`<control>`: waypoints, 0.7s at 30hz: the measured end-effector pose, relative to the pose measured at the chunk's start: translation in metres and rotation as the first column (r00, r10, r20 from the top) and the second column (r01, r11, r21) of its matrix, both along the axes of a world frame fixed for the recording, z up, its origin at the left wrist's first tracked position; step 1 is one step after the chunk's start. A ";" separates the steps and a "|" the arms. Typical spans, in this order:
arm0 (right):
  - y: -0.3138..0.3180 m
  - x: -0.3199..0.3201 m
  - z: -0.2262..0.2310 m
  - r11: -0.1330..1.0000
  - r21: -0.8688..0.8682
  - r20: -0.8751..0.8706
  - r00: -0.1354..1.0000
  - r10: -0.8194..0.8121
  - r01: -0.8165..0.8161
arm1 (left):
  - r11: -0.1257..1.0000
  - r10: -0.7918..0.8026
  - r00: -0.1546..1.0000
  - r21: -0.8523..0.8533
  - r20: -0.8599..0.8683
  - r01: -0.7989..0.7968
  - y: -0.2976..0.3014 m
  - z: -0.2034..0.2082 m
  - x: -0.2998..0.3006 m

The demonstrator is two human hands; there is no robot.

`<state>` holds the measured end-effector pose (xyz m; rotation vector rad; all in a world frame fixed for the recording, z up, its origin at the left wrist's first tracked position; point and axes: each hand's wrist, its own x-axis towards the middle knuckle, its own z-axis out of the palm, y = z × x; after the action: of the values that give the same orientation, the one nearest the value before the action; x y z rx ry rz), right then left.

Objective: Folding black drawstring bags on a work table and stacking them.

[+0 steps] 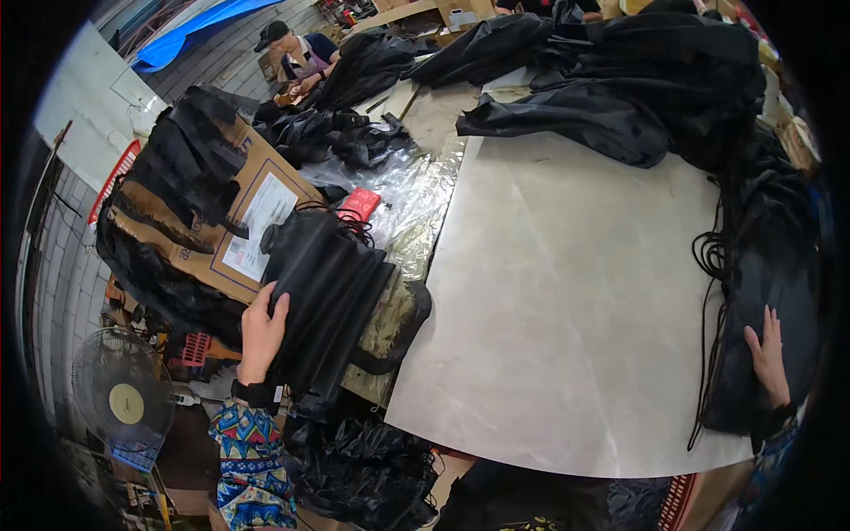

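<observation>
My left hand (261, 334) rests at the near left edge of a stack of black fabric pieces (329, 296), overlapping one another in long folds. Its fingers are slightly bent and apart, touching the cloth without an evident grip. Far to the right, my right hand (768, 358) lies flat with fingers stretched on a black fabric piece (763, 296). Thin black cords (711, 257) hang in loops along that piece's left edge. Between the hands spreads a pale, smooth tabletop (567, 310).
A cardboard box (257, 168) draped with black cloth stands at the left, near a small red packet (359, 205). More black fabric (655, 80) is heaped along the far edge. A standing fan (124, 398) is at lower left. Another person (301, 57) works at the back.
</observation>
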<state>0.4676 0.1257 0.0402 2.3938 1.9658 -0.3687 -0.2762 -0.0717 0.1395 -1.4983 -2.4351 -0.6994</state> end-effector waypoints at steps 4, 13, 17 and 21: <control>-0.004 -0.022 0.022 0.993 -0.028 -0.044 0.993 0.111 -0.112 | 0.994 -0.010 0.997 -0.111 -0.080 0.001 0.001 0.002 0.011; 0.010 -0.298 0.093 0.492 0.393 -0.411 0.330 0.850 -0.777 | 0.998 0.056 0.996 -0.011 -0.069 -0.057 -0.019 0.015 0.009; 0.041 -0.464 0.050 0.443 0.476 -0.566 0.121 0.815 -0.760 | 0.998 -0.034 0.997 -0.057 -0.062 0.030 -0.009 0.000 0.010; 0.078 -0.586 0.003 0.488 0.573 -0.624 0.035 0.780 -0.659 | 0.995 0.094 0.991 0.005 0.092 -0.095 -0.008 0.017 -0.030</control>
<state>-0.1185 0.2039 0.0430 0.6874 3.2937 -1.5804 -0.3066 -0.0797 0.1562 -1.3659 -2.5469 -0.7755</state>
